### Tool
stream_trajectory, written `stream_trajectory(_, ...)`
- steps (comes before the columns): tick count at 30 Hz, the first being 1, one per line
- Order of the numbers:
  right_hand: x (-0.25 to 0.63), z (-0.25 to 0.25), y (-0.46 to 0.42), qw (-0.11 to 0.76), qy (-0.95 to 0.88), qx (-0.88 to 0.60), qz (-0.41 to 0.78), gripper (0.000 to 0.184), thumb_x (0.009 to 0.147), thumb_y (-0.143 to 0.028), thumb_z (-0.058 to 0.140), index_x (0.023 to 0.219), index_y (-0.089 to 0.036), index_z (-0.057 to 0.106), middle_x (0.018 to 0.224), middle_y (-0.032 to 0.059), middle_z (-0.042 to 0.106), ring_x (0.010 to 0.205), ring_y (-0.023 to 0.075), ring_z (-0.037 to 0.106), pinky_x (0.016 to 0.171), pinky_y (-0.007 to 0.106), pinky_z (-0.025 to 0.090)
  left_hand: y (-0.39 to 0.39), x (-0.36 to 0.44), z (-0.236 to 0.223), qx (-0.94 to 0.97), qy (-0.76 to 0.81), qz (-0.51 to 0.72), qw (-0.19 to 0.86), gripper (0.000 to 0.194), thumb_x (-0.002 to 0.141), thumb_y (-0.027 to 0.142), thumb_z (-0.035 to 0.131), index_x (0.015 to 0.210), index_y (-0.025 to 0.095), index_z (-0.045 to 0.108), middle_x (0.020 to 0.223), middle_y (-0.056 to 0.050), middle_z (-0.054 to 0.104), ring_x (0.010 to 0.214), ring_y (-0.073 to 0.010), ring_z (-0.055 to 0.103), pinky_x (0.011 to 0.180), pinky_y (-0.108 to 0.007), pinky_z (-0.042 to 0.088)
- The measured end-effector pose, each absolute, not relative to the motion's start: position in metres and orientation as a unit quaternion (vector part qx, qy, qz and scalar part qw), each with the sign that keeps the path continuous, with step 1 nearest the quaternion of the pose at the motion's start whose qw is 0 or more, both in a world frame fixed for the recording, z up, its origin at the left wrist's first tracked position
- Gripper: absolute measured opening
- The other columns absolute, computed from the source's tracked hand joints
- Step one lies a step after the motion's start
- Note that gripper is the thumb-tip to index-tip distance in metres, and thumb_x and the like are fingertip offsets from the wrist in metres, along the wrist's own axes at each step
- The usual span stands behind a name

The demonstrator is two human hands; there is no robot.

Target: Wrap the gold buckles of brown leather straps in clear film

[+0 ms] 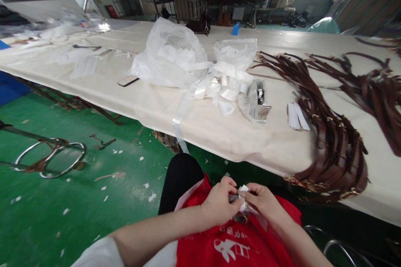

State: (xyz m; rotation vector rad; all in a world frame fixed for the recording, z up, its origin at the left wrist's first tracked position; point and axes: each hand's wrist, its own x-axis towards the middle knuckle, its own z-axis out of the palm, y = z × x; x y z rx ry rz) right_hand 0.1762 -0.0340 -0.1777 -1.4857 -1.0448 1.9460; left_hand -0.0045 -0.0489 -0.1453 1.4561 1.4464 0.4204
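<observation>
My left hand [219, 203] and my right hand [265, 202] meet over my lap, above a red apron [232, 244]. Both are closed in a pinch around a small white paper piece [242, 195] wrapped on a small metal part [241, 216] that is mostly hidden by my fingers. A thin clear plastic film hangs from my right hand. The hands are below the front edge of the long cream-covered table [219, 129].
On the table lie brown leather straps [332, 142] with gold hardware, a tape dispenser [260, 100], small white slips [296, 116], white paper wraps [225, 85], clear plastic bags [172, 54] and a phone [128, 81]. Metal rings [50, 158] lie on the green floor.
</observation>
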Motion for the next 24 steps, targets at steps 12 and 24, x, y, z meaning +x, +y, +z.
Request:
stream_trajectory(12, 0.188, -0.149, -0.026, 0.139, -0.549, -0.481, 0.670, 0.033, 0.078, -0.045, 0.068, 0.065, -0.015, 0.063, 0.056, -0.0032, 0.054, 0.052, 0.0099, 0.044, 0.050, 0.022, 0.035, -0.041, -0.012, -0.138, 0.660, 0.507, 0.011, 0.554, 0.034, 0.079, 0.047, 0.054, 0.076, 0.015, 0.065, 0.066, 0.000, 0.058, 0.057, -0.0117, 0.048, 0.051, -0.021, 0.036)
stream_trajectory(24, 0.189, -0.126, -0.008, 0.018, -0.514, -0.438, 0.737, 0.022, 0.074, -0.037, 0.072, 0.080, -0.016, 0.076, 0.058, -0.0013, 0.065, 0.050, 0.0091, 0.052, 0.050, 0.019, 0.037, -0.046, -0.014, -0.141, 0.684, 0.475, 0.018, 0.553, 0.031, 0.077, 0.045, 0.058, 0.083, 0.016, 0.068, 0.071, 0.000, 0.063, 0.056, -0.0104, 0.048, 0.051, -0.020, 0.036)
